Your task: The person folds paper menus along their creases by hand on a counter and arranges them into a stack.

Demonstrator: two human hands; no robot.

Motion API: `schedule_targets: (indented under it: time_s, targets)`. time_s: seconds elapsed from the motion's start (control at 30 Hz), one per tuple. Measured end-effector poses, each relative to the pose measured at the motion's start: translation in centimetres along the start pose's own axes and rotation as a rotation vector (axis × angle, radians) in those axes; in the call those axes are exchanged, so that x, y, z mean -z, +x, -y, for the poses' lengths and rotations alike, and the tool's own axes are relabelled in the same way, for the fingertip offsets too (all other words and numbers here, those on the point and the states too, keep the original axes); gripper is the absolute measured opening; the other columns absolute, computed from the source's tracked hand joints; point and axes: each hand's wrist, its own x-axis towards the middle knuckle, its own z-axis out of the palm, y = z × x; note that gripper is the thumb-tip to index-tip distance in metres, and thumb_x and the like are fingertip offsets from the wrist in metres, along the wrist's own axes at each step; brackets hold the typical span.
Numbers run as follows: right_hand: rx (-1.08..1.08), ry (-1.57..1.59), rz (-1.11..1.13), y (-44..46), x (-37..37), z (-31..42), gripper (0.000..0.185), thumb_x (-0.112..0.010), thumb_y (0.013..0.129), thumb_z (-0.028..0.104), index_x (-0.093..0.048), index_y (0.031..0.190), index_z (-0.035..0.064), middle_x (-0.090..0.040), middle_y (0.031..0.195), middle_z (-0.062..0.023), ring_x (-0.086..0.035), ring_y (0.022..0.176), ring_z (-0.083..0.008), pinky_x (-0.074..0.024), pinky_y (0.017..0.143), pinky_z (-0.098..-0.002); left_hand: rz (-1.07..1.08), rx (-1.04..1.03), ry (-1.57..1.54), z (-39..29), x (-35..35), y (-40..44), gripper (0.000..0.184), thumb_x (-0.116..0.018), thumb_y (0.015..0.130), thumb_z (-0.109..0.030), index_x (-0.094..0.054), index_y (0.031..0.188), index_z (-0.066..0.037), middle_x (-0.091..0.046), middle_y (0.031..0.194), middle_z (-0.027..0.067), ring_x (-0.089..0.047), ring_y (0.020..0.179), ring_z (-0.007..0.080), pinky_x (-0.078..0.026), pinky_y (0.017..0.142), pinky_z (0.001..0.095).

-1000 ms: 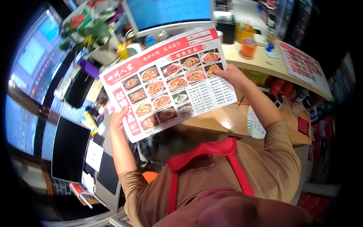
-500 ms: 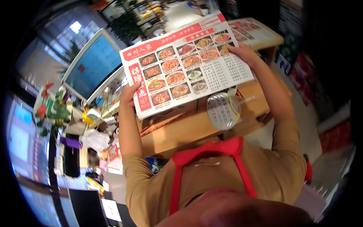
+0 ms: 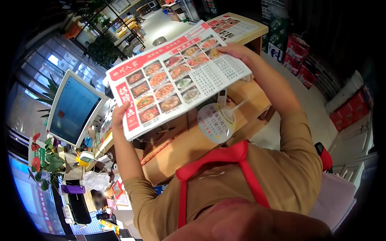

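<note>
A stack of printed menu sheets (image 3: 177, 80) with red headings and dish photos is held up in front of my chest, tilted with its right side higher. My left hand (image 3: 120, 114) grips the lower left edge, thumb on top. At the upper right edge, my right hand (image 3: 239, 54) is closed on the same sheets. Below them, a round hand fan (image 3: 216, 123) with printed characters lies on the wooden desk (image 3: 181, 154). Part of the desk is hidden behind the sheets.
A monitor (image 3: 74, 108) stands at the left, above a red-flowered plant (image 3: 52, 162) and a cluttered counter. Another menu (image 3: 231, 28) lies on the counter end (image 3: 257, 33) at the back. Red boxes (image 3: 295, 52) stand at the right, near white cabinets (image 3: 354, 146).
The view has swung to the right, so the monitor now sits at the left and more floor shows. Both hands keep hold of the menu sheets, which appear slightly farther left than half a second ago.
</note>
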Motion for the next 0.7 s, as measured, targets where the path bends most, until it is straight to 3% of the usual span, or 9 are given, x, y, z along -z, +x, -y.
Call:
schedule_targets:
  time_s: [0.07, 0.1, 0.13, 0.23, 0.33, 0.37, 0.4, 0.5, 0.7]
  targets:
    - [0.015, -0.018, -0.07, -1.3, -1.1, 1.9, 0.038, -0.06, 0.087, 0.025, -0.056, 0.114, -0.0011, -0.065, 0.097, -0.0117, -0.065, 0.08, -0.0155, -0.0536, 0.067, -0.0284, 0.003, -0.029, 0.051, 1.2, 1.8, 0.6, 0.04, -0.057, 0.083, -0.011, -0.046, 0.117, 0.008, -0.06, 0.105, 0.0198, -0.064, 0.089, 0.0274, -0.054, 0.078, 0.0398]
    - [0.044, 0.255, 0.033, 0.0, -0.3, 1.6, 0.042, -0.058, 0.088, 0.031, -0.054, 0.115, -0.0017, -0.065, 0.099, -0.013, -0.065, 0.082, -0.0184, -0.0546, 0.07, -0.0298, -0.003, -0.016, -0.02, 0.8, 0.5, 0.1, 0.041, -0.056, 0.084, -0.013, -0.045, 0.118, 0.009, -0.059, 0.106, 0.0215, -0.063, 0.091, 0.0301, -0.053, 0.081, 0.0429]
    - [0.13, 0.484, 0.393, 3.2, 3.2, 1.6, 0.048, -0.053, 0.089, 0.038, -0.052, 0.116, -0.0024, -0.063, 0.105, -0.015, -0.065, 0.089, -0.0213, -0.054, 0.077, -0.0329, 0.031, -0.089, -0.097, 0.7, -0.9, 0.8, 0.041, -0.054, 0.086, -0.013, -0.044, 0.118, 0.01, -0.058, 0.11, 0.0229, -0.061, 0.096, 0.0312, -0.05, 0.086, 0.0433]
    - [0.367, 0.526, 0.505, 5.3, 7.6, 4.9, 0.045, -0.042, 0.094, 0.038, -0.051, 0.119, 0.0006, -0.061, 0.112, -0.0123, -0.062, 0.098, -0.0193, -0.0508, 0.084, -0.0326, 0.043, -0.237, -0.275, 0.5, -2.5, 3.1, 0.039, -0.047, 0.089, -0.011, -0.042, 0.12, 0.012, -0.055, 0.115, 0.0259, -0.056, 0.105, 0.0351, -0.043, 0.096, 0.0456]
    - [0.385, 0.079, 0.26, 6.6, 11.6, 6.7, 0.041, -0.042, 0.095, 0.035, -0.051, 0.12, 0.0043, -0.06, 0.114, -0.0115, -0.061, 0.095, -0.0175, -0.0504, 0.079, -0.0278, -0.218, -0.402, -0.255, -0.6, -7.5, 5.5, 0.038, -0.041, 0.092, -0.011, -0.04, 0.12, 0.014, -0.052, 0.119, 0.026, -0.053, 0.11, 0.0341, -0.042, 0.097, 0.0438]
    - [0.318, -0.142, 0.16, 8.0, 12.6, 5.4, 0.035, -0.045, 0.094, 0.033, -0.055, 0.119, 0.0113, -0.063, 0.109, -0.0047, -0.06, 0.092, -0.011, -0.0464, 0.075, -0.0234, -0.339, -0.457, -0.257, -0.1, -9.2, 5.4, 0.038, -0.04, 0.092, -0.012, -0.04, 0.12, 0.014, -0.052, 0.119, 0.0258, -0.053, 0.11, 0.0337, -0.041, 0.098, 0.0433]
    - [0.294, -0.329, 0.166, 9.5, 13.5, 3.7, 0.033, -0.049, 0.092, 0.033, -0.058, 0.116, 0.0113, -0.063, 0.108, -0.0037, -0.06, 0.09, -0.0117, -0.0466, 0.075, -0.0255, -0.131, -0.416, -0.351, 0.5, -8.1, 5.5, 0.037, -0.04, 0.093, -0.012, -0.04, 0.121, 0.013, -0.052, 0.119, 0.0254, -0.053, 0.11, 0.0331, -0.041, 0.098, 0.0426]
    - [0.458, -0.759, 0.222, 13.4, 16.3, -1.7, 0.029, -0.056, 0.087, 0.03, -0.063, 0.107, 0.0091, -0.064, 0.104, -0.004, -0.061, 0.086, -0.0164, -0.0471, 0.076, -0.0306, -0.043, -0.444, -0.345, 1.0, -15.6, 5.2, 0.03, -0.041, 0.093, -0.01, -0.047, 0.113, 0.011, -0.06, 0.105, 0.0207, -0.062, 0.093, 0.0266, -0.051, 0.084, 0.0344]
    - [0.748, -1.028, 0.295, 15.6, 13.9, -4.4, 0.022, -0.058, 0.079, 0.02, -0.066, 0.096, 0.0075, -0.065, 0.093, -0.0125, -0.061, 0.089, -0.0289, -0.0472, 0.079, -0.0376, -0.135, -0.414, -0.428, -0.7, -21.4, 10.4, 0.026, -0.043, 0.092, -0.008, -0.049, 0.108, 0.01, -0.062, 0.097, 0.0198, -0.063, 0.087, 0.0249, -0.054, 0.077, 0.0331]
